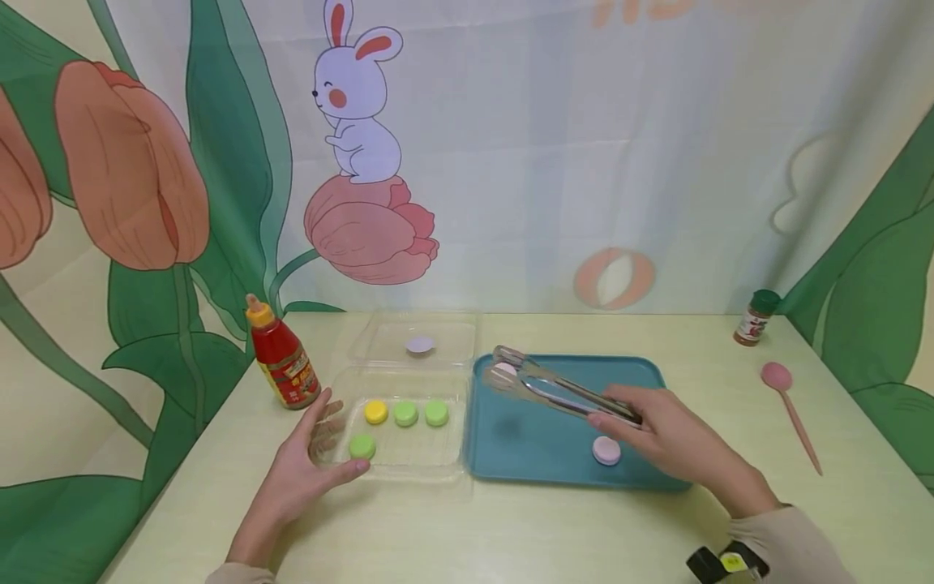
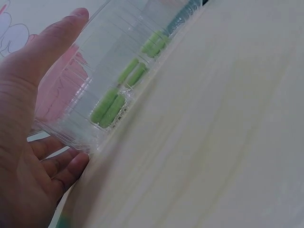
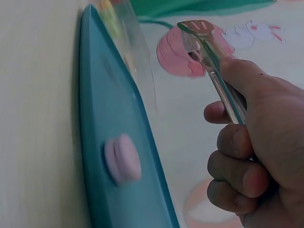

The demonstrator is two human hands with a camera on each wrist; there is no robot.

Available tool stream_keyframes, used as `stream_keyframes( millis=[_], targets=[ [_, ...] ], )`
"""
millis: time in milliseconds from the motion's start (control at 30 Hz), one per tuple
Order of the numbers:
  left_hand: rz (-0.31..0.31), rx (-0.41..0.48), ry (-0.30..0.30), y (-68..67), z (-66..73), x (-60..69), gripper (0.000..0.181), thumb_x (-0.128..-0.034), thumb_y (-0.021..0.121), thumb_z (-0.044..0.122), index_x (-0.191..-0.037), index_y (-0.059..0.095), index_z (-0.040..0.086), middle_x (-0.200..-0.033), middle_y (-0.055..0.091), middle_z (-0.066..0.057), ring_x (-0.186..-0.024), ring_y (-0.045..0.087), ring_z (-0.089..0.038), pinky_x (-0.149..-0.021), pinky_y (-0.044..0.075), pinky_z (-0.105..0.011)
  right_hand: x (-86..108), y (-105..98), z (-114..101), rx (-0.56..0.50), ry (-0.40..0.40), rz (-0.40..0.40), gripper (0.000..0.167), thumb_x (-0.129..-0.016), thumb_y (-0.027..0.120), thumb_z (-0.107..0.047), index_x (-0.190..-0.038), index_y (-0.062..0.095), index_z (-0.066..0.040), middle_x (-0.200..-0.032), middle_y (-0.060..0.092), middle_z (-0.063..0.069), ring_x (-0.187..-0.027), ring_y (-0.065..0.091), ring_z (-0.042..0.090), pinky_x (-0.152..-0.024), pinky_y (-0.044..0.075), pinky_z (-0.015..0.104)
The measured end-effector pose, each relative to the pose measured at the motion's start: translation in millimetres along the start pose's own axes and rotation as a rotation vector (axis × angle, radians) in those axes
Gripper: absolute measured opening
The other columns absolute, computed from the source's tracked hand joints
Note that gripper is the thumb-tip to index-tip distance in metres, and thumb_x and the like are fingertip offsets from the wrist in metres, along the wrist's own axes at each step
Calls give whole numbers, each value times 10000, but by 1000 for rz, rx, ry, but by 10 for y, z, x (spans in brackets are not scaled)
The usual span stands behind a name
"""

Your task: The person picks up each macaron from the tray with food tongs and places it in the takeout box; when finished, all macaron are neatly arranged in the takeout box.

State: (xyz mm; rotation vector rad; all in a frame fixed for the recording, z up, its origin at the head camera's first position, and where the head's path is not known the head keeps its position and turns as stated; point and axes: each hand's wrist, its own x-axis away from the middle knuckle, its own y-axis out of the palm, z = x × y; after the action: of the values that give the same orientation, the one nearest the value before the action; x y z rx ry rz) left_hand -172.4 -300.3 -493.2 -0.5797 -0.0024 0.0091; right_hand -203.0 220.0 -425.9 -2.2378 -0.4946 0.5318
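Observation:
My right hand point(image 1: 649, 430) grips metal tongs point(image 1: 562, 393), raised above the blue tray point(image 1: 540, 454). Between the tong tips is a pale pink macaron point(image 1: 505, 371). Another pale pink macaron point(image 1: 606, 450) lies on the tray, also seen in the right wrist view. My left hand point(image 1: 302, 470) is at the left side of a clear plastic box point(image 1: 416, 470), thumb and fingers spread around its near-left corner. Fingertips point(image 2: 78, 164) appear to touch the box's wall in the left wrist view. Inside sit a yellow macaron point(image 1: 375, 412) and several green macarons point(image 1: 405, 414).
The box's open lid point(image 1: 379, 337) lies behind it, with a small pale oval point(image 1: 419, 345) on it. A red sauce bottle point(image 1: 284, 357) stands left. At the right are a spice jar point(image 1: 756, 318) and a pink spoon point(image 1: 791, 418). A printed curtain point(image 1: 511, 162) hangs behind the table.

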Motion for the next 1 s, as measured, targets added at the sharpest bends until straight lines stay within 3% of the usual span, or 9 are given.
stream_keyframes(
  millis=[233,433,900,1000],
  targets=[
    [3,-6,-26,4,1,1,1302,-852,981,481,-1805,109,318,-1796,377,-82,-1603,434,-422,-1274,356,-728,-361,297,-279,-13,-49,-133,229,-1132,646,-478,-1077,692,-260,-768,578,-108,-585,450,42,-553,416,251],
    [4,-10,-23,7,6,-2,1307,-844,989,476,-1804,115,325,-1794,381,-77,-1601,440,-425,-1264,382,-718,-563,509,-441,18,-73,-211,338,-1120,608,-582,-1060,697,-262,-810,638,-104,-607,473,40,-564,426,254],
    [6,-24,-4,-3,23,12,1295,-856,982,467,-1805,115,308,-1793,382,-89,-1609,422,-427,-1278,355,-722,-785,724,-721,119,-101,-321,355,-1121,622,-562,-1062,741,-233,-799,652,-128,-636,513,22,-618,474,279],
    [9,-27,8,-1,16,9,1294,-852,982,473,-1805,125,295,-1790,386,-90,-1608,423,-425,-1282,346,-725,-830,742,-809,138,-109,-352,348,-1124,639,-523,-950,699,-228,-722,568,-100,-607,453,31,-586,422,274]
  ],
)
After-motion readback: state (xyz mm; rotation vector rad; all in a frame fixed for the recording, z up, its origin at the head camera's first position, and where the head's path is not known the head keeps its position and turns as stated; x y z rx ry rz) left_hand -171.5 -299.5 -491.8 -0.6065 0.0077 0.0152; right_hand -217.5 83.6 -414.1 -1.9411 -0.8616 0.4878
